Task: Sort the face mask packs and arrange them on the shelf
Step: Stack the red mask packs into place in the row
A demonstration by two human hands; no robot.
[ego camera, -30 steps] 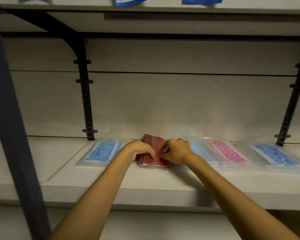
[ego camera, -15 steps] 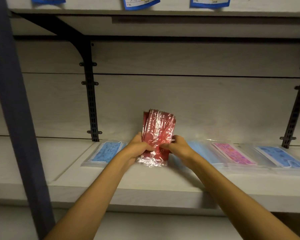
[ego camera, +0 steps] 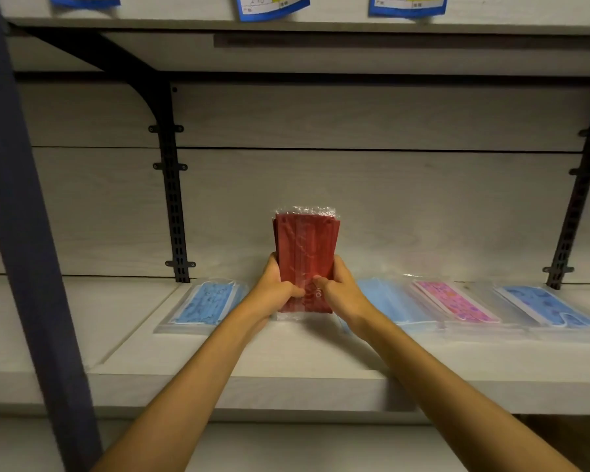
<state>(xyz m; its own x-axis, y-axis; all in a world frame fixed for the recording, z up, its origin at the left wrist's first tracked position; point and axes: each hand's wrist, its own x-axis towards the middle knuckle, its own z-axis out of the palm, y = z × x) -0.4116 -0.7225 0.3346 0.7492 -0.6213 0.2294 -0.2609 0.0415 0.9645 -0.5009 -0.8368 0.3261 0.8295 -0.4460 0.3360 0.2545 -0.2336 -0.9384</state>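
1. Both your forearms reach forward and slightly inward over the front edge of the shelf, meeting at its middle with the wrists nearly level.
2. Your left hand clasps the left side of the red mask pack; your right hand clasps the right side, the thumbs lying across the front face near its lower part.
3. The red mask pack stands upright on its short end, its bottom edge at or just above the shelf surface; whether it touches cannot be told. Its clear wrapper crinkles at the top, close to the back panel.
4. To your left, a blue mask pack lies flat on the shelf, near your left wrist but apart from it.
5. To your right lie three flat packs in a row: a plain light-blue pack partly hidden behind your right hand, then a pink patterned pack, then a blue patterned pack; their wrappers overlap or touch at the edges.
6. A dark post crosses the left foreground, and black slotted brackets run up the back panel.
7. Blue price tags hang from the edge of the shelf above.
8. Both hands are curled firmly around the red mask pack, fingers behind and thumbs in front.
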